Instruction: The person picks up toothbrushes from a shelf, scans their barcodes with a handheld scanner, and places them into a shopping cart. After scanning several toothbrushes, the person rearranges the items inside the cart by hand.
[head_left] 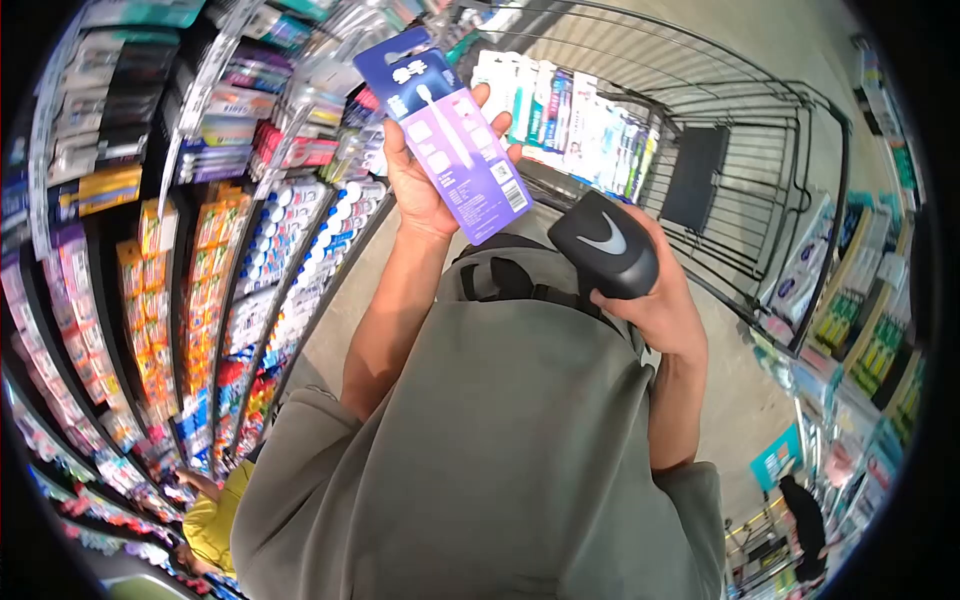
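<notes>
My left hand (422, 198) is closed around a purple and blue toothbrush package (455, 150), tilted, with its printed side and barcode towards me. The thumb lies along one edge and fingertips show past the other. In my right hand (665, 310) is a black handheld barcode scanner (604, 245) with a grey curved mark on top. The scanner is a little to the right of the package's lower end, apart from it. The scanner's handle is mostly hidden by my fingers and the body.
Ahead stands a wire shopping cart (740, 240) carrying a row of packaged toothbrushes (570, 115). Tall shelves (200, 290) of packed goods line the left side, and more shelves (870, 310) the right. A person in a yellow top (215, 520) is at lower left.
</notes>
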Available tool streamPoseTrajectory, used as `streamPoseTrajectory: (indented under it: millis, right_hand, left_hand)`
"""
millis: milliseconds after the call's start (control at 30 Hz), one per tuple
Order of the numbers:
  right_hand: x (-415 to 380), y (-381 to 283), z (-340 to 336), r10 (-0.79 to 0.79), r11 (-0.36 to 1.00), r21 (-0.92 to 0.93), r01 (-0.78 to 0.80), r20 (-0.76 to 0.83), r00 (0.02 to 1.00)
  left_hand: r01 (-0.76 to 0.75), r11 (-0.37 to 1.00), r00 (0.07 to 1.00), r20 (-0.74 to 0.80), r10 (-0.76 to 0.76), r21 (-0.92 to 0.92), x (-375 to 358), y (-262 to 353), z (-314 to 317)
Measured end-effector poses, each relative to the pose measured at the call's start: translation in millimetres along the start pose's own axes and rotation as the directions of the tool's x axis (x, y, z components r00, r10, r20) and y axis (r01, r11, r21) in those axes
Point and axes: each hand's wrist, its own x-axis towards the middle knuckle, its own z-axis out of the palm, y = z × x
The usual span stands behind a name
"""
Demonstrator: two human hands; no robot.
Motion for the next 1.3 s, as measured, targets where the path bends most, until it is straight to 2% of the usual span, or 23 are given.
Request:
streamPoseTrajectory:
  millis: [100, 167, 233, 300, 333, 367, 433, 500, 567, 600, 633, 700, 767, 800, 833, 867, 900, 933, 967, 1033, 1100, 1200, 1300]
  right_hand:
    - [-9.6, 6.6, -25.8, 0.022, 0.999, -0.041, -0.024, -0.040, 0.999]
    - [-16.5, 8.0, -42.3, 0.064, 0.995, -0.076, -0.061, 0.038, 0.997]
    - [-20.1, 4.9, -53.3, 0.052, 0.994, -0.095, -0.048, 0.045, 0.998]
    - [-21.8, 8.2, -63.5, 0.073, 0.950, -0.310, -0.034, 0.115, 0.991]
    - [-21.3, 13.6, -66.4, -0.069, 0.897, -0.426, 0.118, 0.129, 0.989]
    - [-20.5, 14.3, -70.2, -0.060, 0.902, -0.420, 0.102, 0.111, 0.992]
    - [-16.7, 9.3, -75.1, 0.058, 0.900, -0.434, 0.029, 0.186, 0.981]
    - [-18.6, 28.0, -76.0, -0.002, 0.913, -0.403, 0.059, 0.141, 0.990]
    - [-24.9, 39.7, -76.5, -0.081, 0.957, -0.283, 0.066, -0.040, 0.996]
    - [-29.8, 42.5, -79.0, -0.075, 0.959, -0.278, 0.059, -0.048, 0.996]
    - [-36.7, 45.0, -81.8, -0.044, 0.958, -0.286, 0.011, -0.106, 0.993]
    - [-49.3, 47.3, -87.0, -0.007, 0.957, -0.289, -0.041, -0.165, 0.986]
    - [-60.6, 47.0, -90.0, 0.135, 0.968, -0.182, -0.174, -0.208, 0.969]
    - [-65.2, 49.7, -90.0, 0.126, 0.971, -0.173, -0.167, -0.228, 0.965]
    - [-70.8, 55.5, -89.9, 0.127, 0.970, -0.174, -0.169, -0.227, 0.966]
    - [-77.1, 64.1, -90.1, 0.160, 0.975, -0.113, -0.191, -0.239, 0.958]
    - [-82.8, 72.6, -90.6, 0.190, 0.977, -0.052, -0.209, -0.249, 0.950]
    - [-88.7, 79.3, -91.9, 0.225, 0.967, -0.059, -0.246, -0.242, 0.944]
    - [-93.2, 83.0, -90.9, 0.221, 0.968, -0.064, -0.243, -0.240, 0.945]
    - [-99.8, 89.8, -90.2, 0.236, 0.967, -0.029, -0.253, -0.272, 0.933]
    - [-104.8, 94.6, -91.7, 0.235, 0.966, -0.038, -0.255, -0.272, 0.933]
    - [-110.2, 106.7, -96.2, 0.333, 0.943, 0.092, -0.320, -0.263, 0.906]
    - [-111.4, 114.3, -103.8, 0.360, 0.932, 0.063, -0.358, -0.293, 0.886]
  left_hand:
    - [0.121, 0.991, 0.993, -0.002, -0.121, 0.052, 15.0, -32.9, 18.6]
    - [0.288, 0.952, 0.957, -0.003, -0.289, 0.108, 23.0, -49.4, 31.4]
    - [0.332, 0.928, 0.943, -0.078, -0.323, 0.170, 25.1, -67.0, 42.4]
    - [0.396, 0.881, 0.918, -0.100, -0.383, 0.259, 29.9, -82.0, 45.1]
    - [0.421, 0.878, 0.907, -0.067, -0.417, 0.227, 32.0, -89.3, 43.9]
    - [0.441, 0.869, 0.897, -0.071, -0.436, 0.225, 33.0, -96.3, 44.5]
    - [0.453, 0.851, 0.891, -0.101, -0.443, 0.266, 35.2, -107.8, 46.8]
    - [0.463, 0.843, 0.885, -0.080, -0.460, 0.274, 43.3, -110.3, 35.8]
    - [0.432, 0.862, 0.900, -0.185, -0.394, 0.266, 64.6, -109.9, 14.4]
    - [0.401, 0.829, 0.907, -0.296, -0.299, 0.390, 74.3, -109.1, 10.2]
    - [0.378, 0.803, 0.915, -0.318, -0.248, 0.460, 92.2, -108.0, -9.2]
    - [0.487, 0.640, 0.866, -0.426, -0.264, 0.594, 130.2, -111.7, -49.4]
    - [0.449, 0.423, 0.886, -0.454, -0.096, 0.787, 151.8, -146.4, -53.6]
    - [0.463, 0.386, 0.870, -0.492, -0.027, 0.798, 165.6, -167.6, -80.2]
    - [0.450, 0.205, 0.884, -0.467, 0.039, 0.869, 184.6, -187.2, -121.5]
    - [0.501, 0.138, 0.859, -0.510, 0.037, 0.854, 185.7, -207.5, -111.5]
    - [0.467, -0.007, 0.884, -0.467, -0.005, 0.884, 197.9, -226.3, -151.1]
    - [0.384, -0.083, 0.923, -0.378, 0.077, 0.920, 195.6, -245.8, -148.5]
    - [0.347, -0.335, 0.935, -0.297, 0.193, 0.876, 202.0, -266.5, -159.9]
    - [0.359, -0.513, 0.933, -0.290, 0.211, 0.780, 214.0, -292.4, -176.3]
    - [0.388, -0.547, 0.920, -0.351, 0.176, 0.742, 227.2, -305.4, -173.5]
    - [0.524, -0.516, 0.850, -0.460, 0.259, 0.678, 253.6, -322.6, -188.2]
    - [0.498, -0.521, 0.867, -0.401, 0.295, 0.693, 269.5, -335.7, -209.3]
